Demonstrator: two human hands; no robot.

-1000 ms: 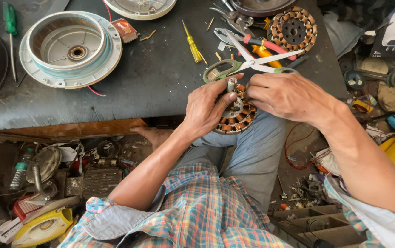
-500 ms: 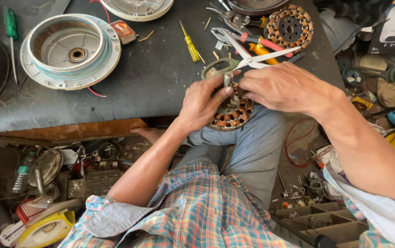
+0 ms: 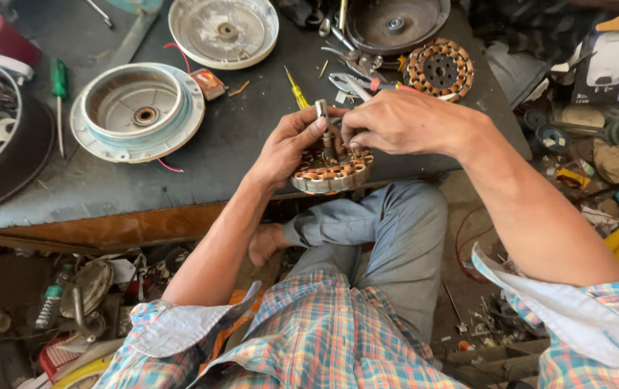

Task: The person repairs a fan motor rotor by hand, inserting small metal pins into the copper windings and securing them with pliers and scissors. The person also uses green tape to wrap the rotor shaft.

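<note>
While I am sitting at the dark workbench (image 3: pixel 201 173), I am holding a copper-wound stator (image 3: pixel 331 171) just over its near edge, above my knee. Its flat face is turned up toward me and tipped slightly away, so its central axis is running up and a little toward the back of the bench. My left hand (image 3: pixel 284 151) is cupping the stator from the left, fingers curled under the rim and the thumb pressing against the metal shaft (image 3: pixel 324 122) that is standing up out of the middle. That shaft is pointing upward and leaning a touch toward the far side, its long axis nearly in line with the stator's own. My right hand (image 3: pixel 403 119) is coming in from the right, fingertips pinched close together over the windings right beside the shaft; whether they are gripping a wire or a small part I cannot tell, as the knuckles are hiding it. The stator is lying below and between both sets of fingers. Farther back a pale round housing (image 3: pixel 136 112) is resting to the left, a second stator (image 3: pixel 440 69) to the right, and a yellow screwdriver (image 3: pixel 296 91) just beyond my left thumb.
</note>
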